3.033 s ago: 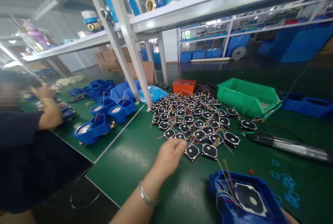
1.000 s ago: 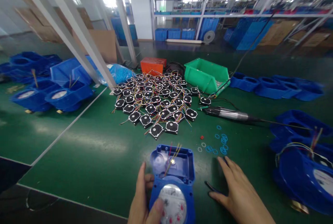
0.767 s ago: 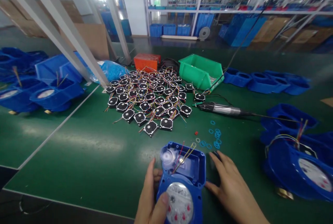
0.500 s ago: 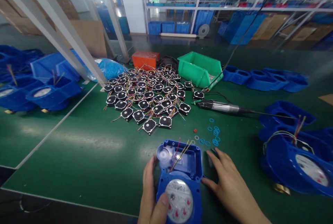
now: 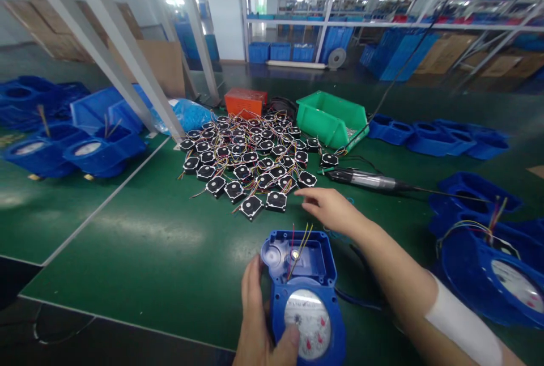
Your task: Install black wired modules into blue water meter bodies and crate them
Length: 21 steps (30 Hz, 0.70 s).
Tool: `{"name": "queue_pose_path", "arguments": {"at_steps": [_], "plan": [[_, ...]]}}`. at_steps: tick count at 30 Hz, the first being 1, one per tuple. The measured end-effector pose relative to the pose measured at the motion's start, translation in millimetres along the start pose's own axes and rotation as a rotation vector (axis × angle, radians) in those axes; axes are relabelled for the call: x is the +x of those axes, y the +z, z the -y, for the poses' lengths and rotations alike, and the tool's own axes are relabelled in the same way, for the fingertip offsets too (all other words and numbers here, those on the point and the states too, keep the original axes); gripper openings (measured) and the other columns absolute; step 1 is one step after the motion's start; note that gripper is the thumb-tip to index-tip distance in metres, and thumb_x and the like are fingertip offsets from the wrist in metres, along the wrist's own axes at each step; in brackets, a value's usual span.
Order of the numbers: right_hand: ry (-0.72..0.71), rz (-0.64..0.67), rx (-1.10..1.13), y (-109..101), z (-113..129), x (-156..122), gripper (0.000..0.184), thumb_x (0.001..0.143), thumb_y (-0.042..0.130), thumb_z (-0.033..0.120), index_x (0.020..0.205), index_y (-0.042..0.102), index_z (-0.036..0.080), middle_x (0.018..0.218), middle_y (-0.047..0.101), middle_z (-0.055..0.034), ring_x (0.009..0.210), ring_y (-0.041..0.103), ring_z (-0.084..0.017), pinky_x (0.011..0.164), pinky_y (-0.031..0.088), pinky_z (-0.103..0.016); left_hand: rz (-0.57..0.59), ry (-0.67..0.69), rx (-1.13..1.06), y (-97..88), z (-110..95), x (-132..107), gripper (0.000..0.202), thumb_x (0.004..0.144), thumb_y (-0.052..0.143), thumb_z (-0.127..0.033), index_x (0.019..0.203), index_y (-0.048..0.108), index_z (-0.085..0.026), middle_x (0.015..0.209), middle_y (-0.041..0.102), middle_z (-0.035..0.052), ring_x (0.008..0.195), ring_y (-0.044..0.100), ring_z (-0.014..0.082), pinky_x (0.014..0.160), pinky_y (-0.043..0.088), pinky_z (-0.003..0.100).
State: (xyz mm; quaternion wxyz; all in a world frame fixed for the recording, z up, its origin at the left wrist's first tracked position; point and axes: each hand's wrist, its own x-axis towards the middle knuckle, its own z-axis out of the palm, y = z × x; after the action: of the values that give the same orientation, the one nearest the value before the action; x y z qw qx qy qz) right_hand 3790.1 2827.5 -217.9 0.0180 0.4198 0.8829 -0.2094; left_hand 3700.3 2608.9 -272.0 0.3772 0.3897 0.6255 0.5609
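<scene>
Gripping the blue meter (image 5: 306,292), left hand (image 5: 259,326); right hand (image 5: 329,207) open, fingers spread near black modules (image 5: 255,156).

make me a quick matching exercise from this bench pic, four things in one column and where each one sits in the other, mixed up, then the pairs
Things:
1. blue meter housing
2. green bin
3. orange box
4. electric screwdriver

Places:
A. lying on the mat just right of the pile of black modules
B. behind the pile, on its left side
C. behind the pile, on its right side
D. nearest the camera, with the left hand on it

Pairs: 1-D, 2-C, 3-B, 4-A
</scene>
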Motion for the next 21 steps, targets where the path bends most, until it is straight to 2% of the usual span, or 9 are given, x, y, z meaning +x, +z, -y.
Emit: {"name": "queue_pose_path", "arguments": {"at_steps": [3, 5, 7, 11, 15, 18, 21], "plan": [[-0.061, 0.133, -0.126, 4, 12, 36, 0.041, 0.081, 0.047, 0.036, 0.121, 0.044, 0.028, 0.098, 0.053, 0.0006, 0.088, 0.052, -0.009, 0.078, 0.042, -0.021, -0.01, 0.067, 0.101, -6.8, -2, 3, 0.083, 0.072, 0.045, -0.055, 0.134, 0.009, -0.013, 0.14, 0.011, 0.0173, 0.127, 0.021, 0.0332, 0.096, 0.035, 0.044], [-0.089, 0.162, -0.182, 10, 22, 48, 0.049, 0.077, 0.052, 0.04, 0.123, 0.043, 0.026, 0.107, 0.049, -0.0019, 0.096, 0.05, -0.015, 0.082, 0.042, -0.024, -0.034, 0.136, 0.215, -13.9, -9, 10, 0.08, 0.072, 0.047, -0.049, 0.134, 0.009, -0.015, 0.14, 0.012, 0.0162, 0.127, 0.02, 0.0338, 0.099, 0.029, 0.05], [-0.1, 0.182, -0.221, 14, 29, 52, 0.053, 0.074, 0.055, 0.04, 0.123, 0.044, 0.024, 0.11, 0.047, -0.0042, 0.099, 0.048, -0.019, 0.082, 0.041, -0.027, -0.011, 0.206, 0.355, -20.7, -20, 22, 0.075, 0.072, 0.051, -0.04, 0.133, 0.014, -0.018, 0.139, 0.015, 0.0151, 0.127, 0.019, 0.0338, 0.099, 0.024, 0.055], [-0.135, 0.247, -0.282, 9, 26, 45, 0.052, 0.071, 0.057, 0.034, 0.121, 0.044, 0.03, 0.101, 0.051, -0.0017, 0.093, 0.05, -0.017, 0.078, 0.041, -0.025, 0.151, 0.302, 0.565, -23.6, -44, 52, 0.056, 0.069, 0.055, -0.026, 0.122, 0.038, -0.022, 0.134, 0.027, 0.0117, 0.127, 0.019, 0.032, 0.099, 0.023, 0.056], [-0.139, 0.286, -0.354, -4, 11, 26, 0.047, 0.072, 0.052, 0.023, 0.115, 0.045, 0.04, 0.094, 0.052, 0.0002, 0.089, 0.051, -0.016, 0.075, 0.039, -0.022, 0.288, 0.365, 0.613, -13.4, -58, 74, 0.039, 0.067, 0.057, -0.024, 0.106, 0.055, -0.026, 0.122, 0.044, 0.0078, 0.122, 0.027, 0.031, 0.097, 0.027, 0.055], [-0.079, 0.254, -0.351, -3, 4, 12, 0.038, 0.075, 0.052, 0.034, 0.112, 0.047, 0.04, 0.089, 0.049, -0.0017, 0.08, 0.05, -0.013, 0.068, 0.037, -0.019, 0.28, 0.369, 0.589, -7.6, -60, 80, 0.037, 0.067, 0.057, -0.02, 0.104, 0.055, -0.024, 0.116, 0.05, 0.008, 0.115, 0.037, 0.0293, 0.095, 0.031, 0.053], [0.017, 0.161, -0.302, 10, 3, 6, 0.028, 0.078, 0.049, 0.041, 0.103, 0.054, 0.03, 0.09, 0.046, -0.0034, 0.076, 0.049, -0.01, 0.064, 0.034, -0.016, 0.253, 0.353, 0.552, -6.7, -59, 81, 0.029, 0.07, 0.053, -0.014, 0.097, 0.056, -0.022, 0.108, 0.057, 0.0066, 0.108, 0.046, 0.0258, 0.094, 0.032, 0.053]]}}
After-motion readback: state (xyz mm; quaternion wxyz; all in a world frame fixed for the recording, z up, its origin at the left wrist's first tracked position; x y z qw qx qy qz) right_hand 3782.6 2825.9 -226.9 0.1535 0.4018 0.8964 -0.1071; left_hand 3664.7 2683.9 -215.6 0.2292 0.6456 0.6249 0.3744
